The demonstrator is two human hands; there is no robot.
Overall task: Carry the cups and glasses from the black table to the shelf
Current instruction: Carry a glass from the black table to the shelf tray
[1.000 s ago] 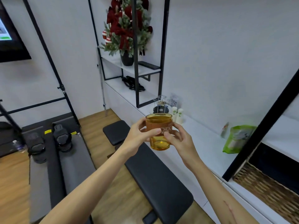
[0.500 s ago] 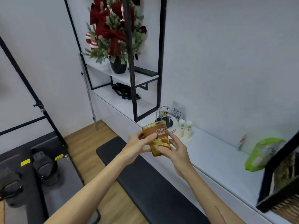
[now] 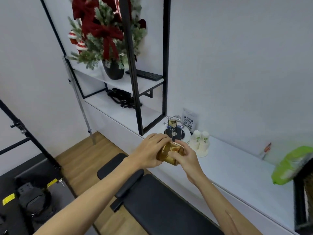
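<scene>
An amber glass (image 3: 166,152) is held between both hands, tipped well over on its side, just in front of the white shelf (image 3: 237,168). My left hand (image 3: 149,150) wraps it from the left and above. My right hand (image 3: 183,154) grips it from the right and below. Right behind the glass on the shelf stands a wire cup rack (image 3: 174,128) on a round black base. Two stacks of white paper cups (image 3: 200,143) stand upside down just right of the rack.
A black padded bench (image 3: 160,206) lies along the shelf front below my arms. A black metal frame (image 3: 135,82) rises left of the rack, with a potted Christmas arrangement (image 3: 105,36) and a keyboard (image 3: 145,75) on upper boards. A green bag (image 3: 293,165) lies at the right.
The glass has gone from upright to lying nearly on its side, and both hands have carried it closer to the wire rack. The view has swung right and nearer the shelf.
</scene>
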